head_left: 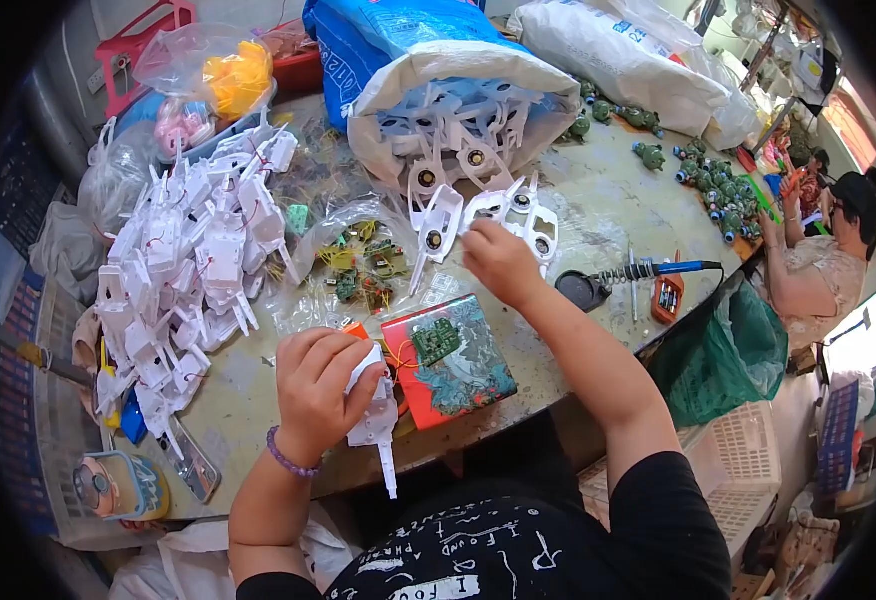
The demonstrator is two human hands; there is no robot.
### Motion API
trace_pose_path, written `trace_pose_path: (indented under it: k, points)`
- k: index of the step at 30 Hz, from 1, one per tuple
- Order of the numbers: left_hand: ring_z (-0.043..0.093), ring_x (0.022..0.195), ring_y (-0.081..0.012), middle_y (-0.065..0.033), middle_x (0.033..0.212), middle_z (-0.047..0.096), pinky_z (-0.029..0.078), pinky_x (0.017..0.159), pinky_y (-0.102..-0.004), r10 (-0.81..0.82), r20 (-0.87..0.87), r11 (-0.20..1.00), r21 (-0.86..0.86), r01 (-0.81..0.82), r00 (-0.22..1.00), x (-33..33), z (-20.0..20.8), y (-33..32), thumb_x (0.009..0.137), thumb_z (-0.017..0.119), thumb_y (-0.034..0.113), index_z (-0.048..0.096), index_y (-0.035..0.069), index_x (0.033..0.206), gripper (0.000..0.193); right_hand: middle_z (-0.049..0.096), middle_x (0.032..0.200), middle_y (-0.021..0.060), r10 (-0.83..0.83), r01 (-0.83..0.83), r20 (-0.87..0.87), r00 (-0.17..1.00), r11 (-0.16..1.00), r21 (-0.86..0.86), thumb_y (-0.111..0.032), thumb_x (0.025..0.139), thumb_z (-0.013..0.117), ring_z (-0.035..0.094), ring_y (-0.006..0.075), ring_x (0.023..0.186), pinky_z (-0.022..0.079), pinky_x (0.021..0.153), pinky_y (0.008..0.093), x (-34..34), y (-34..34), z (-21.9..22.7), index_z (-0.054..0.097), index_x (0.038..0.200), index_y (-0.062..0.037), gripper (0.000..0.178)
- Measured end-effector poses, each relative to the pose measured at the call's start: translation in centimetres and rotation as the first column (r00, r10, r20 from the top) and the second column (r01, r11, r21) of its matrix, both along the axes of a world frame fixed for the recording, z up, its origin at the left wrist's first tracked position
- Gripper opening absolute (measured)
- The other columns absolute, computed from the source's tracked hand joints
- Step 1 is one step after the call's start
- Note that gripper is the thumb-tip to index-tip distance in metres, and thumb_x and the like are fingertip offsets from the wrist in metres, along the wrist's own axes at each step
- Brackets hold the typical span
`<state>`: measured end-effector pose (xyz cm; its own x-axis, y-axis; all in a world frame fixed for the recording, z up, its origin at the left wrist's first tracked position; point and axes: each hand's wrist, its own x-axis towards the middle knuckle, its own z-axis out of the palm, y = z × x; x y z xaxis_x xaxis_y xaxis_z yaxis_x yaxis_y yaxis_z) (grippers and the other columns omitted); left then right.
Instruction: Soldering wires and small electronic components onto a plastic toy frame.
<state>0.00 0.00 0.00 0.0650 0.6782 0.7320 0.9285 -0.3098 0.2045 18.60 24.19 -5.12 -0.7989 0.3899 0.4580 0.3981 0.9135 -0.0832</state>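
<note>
While the left hand (320, 388) grips a white housing (376, 420), keep yellow wires (399, 360) slack; the right hand (499, 262)'s grip is unclear.

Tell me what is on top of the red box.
A green circuit board lies on the red box, leaving much of its patterned top showing. The patch directly beneath the board is covered, unseen.

"Home or workshop, would you say?"

"A small assembly workshop. There's a soldering iron (683, 267) in a coiled holder (629, 273) on the bench (608, 190), and bare circuit boards (363, 270) in clear plastic."

"Couldn't that be a hobby?"

"Not in such numbers: heaped white plastic shells (193, 240) trailing red wires, a big sack (428, 62) of white parts (478, 125), clustered green figures (713, 185). Another person (813, 275) is near the bench's right side, too."
</note>
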Motion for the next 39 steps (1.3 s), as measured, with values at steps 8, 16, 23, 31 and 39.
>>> trace_pose_path:
  k: [8,16,23,31,39]
  points:
    - [0.057,0.087,-0.0298,-0.0101,0.091,0.063,0.044,0.078,-0.0397,-0.029,0.007,1.0,0.01,0.029,1.0,0.6,1.0,0.6,0.076,0.068,0.01,0.065,0.002,0.092,0.018,0.063,0.093,0.0129,-0.017,0.081,-0.596,0.803,0.993,0.08,0.003,0.074,0.072,0.065,0.0281,0.077,0.054,0.063,0.0331,6.7,-5.9,2.3,0.059,0.086,-0.0033,0.019]
    - [0.055,0.104,-0.0357,-0.0173,0.109,0.059,0.043,0.089,-0.0454,-0.001,-0.056,0.989,0.149,0.009,0.998,2.4,1.2,-1.3,0.082,0.066,0.012,0.061,0.001,0.105,0.027,0.065,0.102,0.015,0.257,-0.354,-0.632,0.731,0.935,-0.03,0.001,0.08,0.069,0.067,0.0268,0.084,0.054,0.07,0.0325,12.5,-14.8,8.7,0.068,0.097,-0.0037,0.018]
    - [0.059,0.104,-0.0367,-0.015,0.107,0.062,0.045,0.092,-0.0463,-0.307,0.132,0.946,-0.069,0.318,0.943,4.2,2.2,-2.2,0.078,0.07,0.009,0.059,0.003,0.107,0.032,0.065,0.094,0.0094,0.229,-0.646,-0.761,0.607,0.699,-0.306,-0.004,0.082,0.069,0.065,0.0249,0.085,0.052,0.072,0.0311,14.5,-19.3,9.0,0.063,0.09,-0.0042,0.01]
    - [0.057,0.106,-0.0306,-0.0103,0.115,0.061,0.045,0.086,-0.0454,-0.286,-0.274,0.956,-0.025,0.291,0.918,6.4,3.4,-4.1,0.08,0.069,0.018,0.065,0.008,0.101,0.024,0.066,0.093,0.0052,-0.214,-0.497,-0.672,0.709,0.524,-0.691,-0.007,0.088,0.066,0.06,0.0088,0.086,0.048,0.074,0.0243,16.4,-21.1,6.9,0.065,0.102,-0.0021,0.016]
    - [0.055,0.079,-0.0199,-0.0021,0.083,0.06,0.042,0.074,-0.0372,-0.078,-0.212,0.967,0.221,0.125,0.974,13.5,4.0,-5.9,0.077,0.072,0.019,0.065,0.006,0.108,0.034,0.067,0.095,0.0126,-0.18,-0.246,-0.764,0.62,0.88,-0.407,0.004,0.082,0.068,0.064,0.0193,0.087,0.05,0.078,0.0271,16.6,-21.6,6.3,0.064,0.101,0.0017,0.02]
